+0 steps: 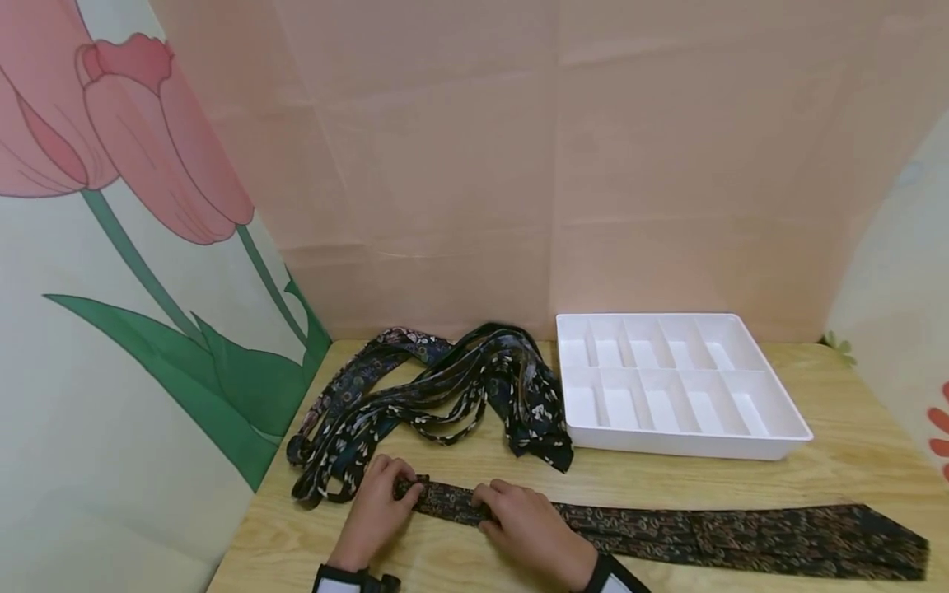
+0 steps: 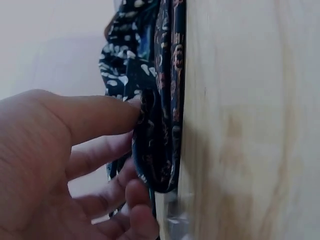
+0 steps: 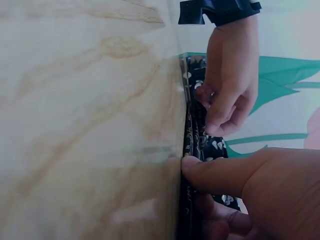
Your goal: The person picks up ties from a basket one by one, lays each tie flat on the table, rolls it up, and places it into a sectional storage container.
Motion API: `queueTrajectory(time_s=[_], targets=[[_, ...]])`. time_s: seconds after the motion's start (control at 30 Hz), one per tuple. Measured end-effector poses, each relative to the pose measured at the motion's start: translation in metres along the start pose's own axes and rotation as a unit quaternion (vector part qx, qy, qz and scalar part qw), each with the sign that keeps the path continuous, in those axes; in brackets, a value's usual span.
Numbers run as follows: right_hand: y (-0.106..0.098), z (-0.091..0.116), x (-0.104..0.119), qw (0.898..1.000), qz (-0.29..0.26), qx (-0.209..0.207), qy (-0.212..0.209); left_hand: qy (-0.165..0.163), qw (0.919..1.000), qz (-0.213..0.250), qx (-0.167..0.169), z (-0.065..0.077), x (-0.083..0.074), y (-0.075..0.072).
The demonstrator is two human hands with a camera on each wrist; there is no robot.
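Observation:
A dark necktie [image 1: 778,539] with a small reddish-gold pattern lies lengthwise along the front of the wooden table, its wide pointed end at the right. At its narrow end, my left hand [image 1: 376,509] pinches the tie. The left wrist view shows that end doubled over in a rounded fold [image 2: 161,167], the thumb against its top layer. Further along the tie, my right hand [image 1: 530,527] grips it by the edges between thumb and fingers. In the right wrist view the right thumb [image 3: 212,172] presses on the thin layers, with the left hand [image 3: 232,80] beyond.
Behind my left hand lies a loose heap of dark patterned neckties [image 1: 474,387]. A white tray [image 1: 675,442] divided into several compartments stands at the back right, close beside the heap. A pinkish-brown backdrop [image 1: 445,165] rises behind the table [image 1: 415,568], with tulip-printed panels [image 1: 148,272] at the left.

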State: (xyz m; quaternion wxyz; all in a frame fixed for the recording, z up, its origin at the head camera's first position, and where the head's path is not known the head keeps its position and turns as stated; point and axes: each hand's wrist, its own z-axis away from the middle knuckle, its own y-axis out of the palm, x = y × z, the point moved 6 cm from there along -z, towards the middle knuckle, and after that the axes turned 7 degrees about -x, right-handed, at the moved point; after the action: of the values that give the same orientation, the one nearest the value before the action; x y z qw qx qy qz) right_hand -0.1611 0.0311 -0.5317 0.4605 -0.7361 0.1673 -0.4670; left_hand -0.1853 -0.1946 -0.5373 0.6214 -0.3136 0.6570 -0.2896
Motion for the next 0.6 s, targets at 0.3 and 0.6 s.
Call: queueTrajectory(time_s=[0.3,0.6], targets=[[0.003,0.004,0.006,1.000,-0.005,0.001,-0.018,-0.063,0.9979,-0.014,-0.005,-0.003,0.003,0.002],[-0.001,-0.001,0.014,1.000,-0.003,-0.003,-0.008,0.014,0.9991,0.039,-0.011,-0.003,-0.019,0.010]])
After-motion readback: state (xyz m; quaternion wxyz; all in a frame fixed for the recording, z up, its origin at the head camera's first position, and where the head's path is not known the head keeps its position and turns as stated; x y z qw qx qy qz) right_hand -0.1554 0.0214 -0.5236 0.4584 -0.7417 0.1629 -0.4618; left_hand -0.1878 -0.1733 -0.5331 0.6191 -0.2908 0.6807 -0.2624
